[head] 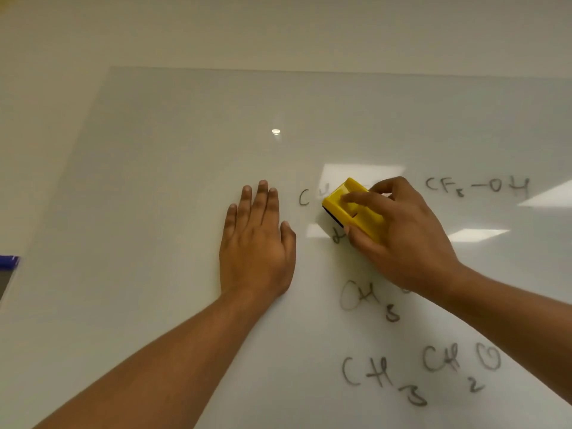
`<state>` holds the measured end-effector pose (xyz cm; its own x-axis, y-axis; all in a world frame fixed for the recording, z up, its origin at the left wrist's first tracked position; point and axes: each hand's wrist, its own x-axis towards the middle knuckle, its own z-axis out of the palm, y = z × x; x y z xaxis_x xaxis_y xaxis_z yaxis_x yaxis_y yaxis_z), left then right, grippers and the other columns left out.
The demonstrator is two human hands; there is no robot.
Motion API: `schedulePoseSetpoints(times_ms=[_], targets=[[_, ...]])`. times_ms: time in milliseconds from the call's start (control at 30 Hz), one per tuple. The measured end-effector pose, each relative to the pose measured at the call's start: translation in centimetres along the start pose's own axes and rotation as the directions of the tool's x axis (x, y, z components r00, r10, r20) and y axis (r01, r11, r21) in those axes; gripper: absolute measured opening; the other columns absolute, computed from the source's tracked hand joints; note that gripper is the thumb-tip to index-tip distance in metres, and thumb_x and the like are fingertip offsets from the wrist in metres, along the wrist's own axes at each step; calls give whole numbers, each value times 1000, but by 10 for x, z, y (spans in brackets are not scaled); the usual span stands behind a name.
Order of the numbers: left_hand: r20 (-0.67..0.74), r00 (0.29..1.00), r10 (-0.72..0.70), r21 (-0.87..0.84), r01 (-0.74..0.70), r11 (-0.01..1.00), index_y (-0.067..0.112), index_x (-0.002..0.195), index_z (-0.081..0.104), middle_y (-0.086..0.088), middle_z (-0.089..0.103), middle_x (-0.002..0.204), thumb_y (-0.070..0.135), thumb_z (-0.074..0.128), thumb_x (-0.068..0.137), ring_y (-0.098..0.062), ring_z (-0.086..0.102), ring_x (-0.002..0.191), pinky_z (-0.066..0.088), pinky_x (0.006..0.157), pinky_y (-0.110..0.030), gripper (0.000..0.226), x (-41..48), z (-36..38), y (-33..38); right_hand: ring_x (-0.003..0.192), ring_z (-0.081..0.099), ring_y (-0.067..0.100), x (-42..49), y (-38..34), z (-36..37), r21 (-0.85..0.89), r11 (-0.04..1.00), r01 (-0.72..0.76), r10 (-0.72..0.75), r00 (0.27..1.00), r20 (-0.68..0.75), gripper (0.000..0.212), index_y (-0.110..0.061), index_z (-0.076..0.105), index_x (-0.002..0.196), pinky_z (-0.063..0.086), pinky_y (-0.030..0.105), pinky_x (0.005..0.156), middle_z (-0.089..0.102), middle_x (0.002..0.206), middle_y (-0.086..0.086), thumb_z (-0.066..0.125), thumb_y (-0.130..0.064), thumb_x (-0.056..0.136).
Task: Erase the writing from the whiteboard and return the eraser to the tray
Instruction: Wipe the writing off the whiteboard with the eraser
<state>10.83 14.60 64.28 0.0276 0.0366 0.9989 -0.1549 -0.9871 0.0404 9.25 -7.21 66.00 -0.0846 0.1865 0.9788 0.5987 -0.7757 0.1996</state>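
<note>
A glossy whiteboard fills most of the view. My right hand grips a yellow eraser with a black felt underside, pressed on the board over the top line of dark handwriting. To the eraser's left a letter C shows, and to its right "CF-OH". More chemical formulas lie lower on the board. My left hand rests flat on the board left of the eraser, fingers spread upward. No tray is in view.
A blue object pokes in at the left edge, beside the board's left border. Above the board's top edge is plain wall. Ceiling lights reflect as bright patches on the right half of the board.
</note>
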Motion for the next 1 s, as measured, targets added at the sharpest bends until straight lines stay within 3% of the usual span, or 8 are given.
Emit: schedulePoseSetpoints(times_ms=[300, 500, 667, 833, 1000], targets=[[-10, 1000, 20, -24, -20, 1000, 19, 160, 13, 4, 7, 169, 36, 14, 101, -14, 0, 156, -1, 125, -33, 62, 0, -3, 0, 107, 53, 27, 39, -18, 13, -169, 962, 214, -194, 972, 132, 36, -33, 66, 123, 38, 30, 77, 53, 124, 7, 59, -44, 89], [-16, 1000, 21, -25, -22, 999, 18, 160, 14, 3, 8, 169, 32, 20, 105, -15, 2, 156, 0, 126, -34, 57, -1, 0, -2, 114, 50, 29, 65, -12, 16, -193, 978, 77, -68, 996, 52, 35, -33, 62, 127, 41, 35, 82, 49, 133, 5, 57, -41, 93], [-27, 999, 33, -53, -35, 998, 17, 160, 15, 2, 10, 168, 36, 12, 100, -15, 3, 156, 1, 126, -33, 62, -1, -1, -2, 111, 53, 27, 52, -8, 8, -205, 930, 304, -258, 940, 222, 38, -35, 62, 126, 47, 39, 87, 53, 135, 3, 53, -43, 90], [-34, 999, 24, -61, -26, 998, 16, 160, 17, 2, 11, 168, 29, 22, 105, -15, 4, 156, 0, 126, -33, 56, -2, 1, -4, 121, 50, 27, 71, 6, -1, -248, 959, 135, -107, 987, 121, 35, -39, 61, 126, 42, 41, 97, 49, 144, -3, 54, -36, 92], [-33, 999, 33, -73, -36, 997, 14, 159, 18, 0, 14, 168, 32, 19, 104, -16, 7, 156, 4, 126, -34, 58, -3, -2, -3, 133, 44, 27, 62, -15, 11, -216, 911, 351, -286, 916, 282, 33, -41, 57, 130, 36, 45, 106, 44, 151, -3, 50, -36, 98]])
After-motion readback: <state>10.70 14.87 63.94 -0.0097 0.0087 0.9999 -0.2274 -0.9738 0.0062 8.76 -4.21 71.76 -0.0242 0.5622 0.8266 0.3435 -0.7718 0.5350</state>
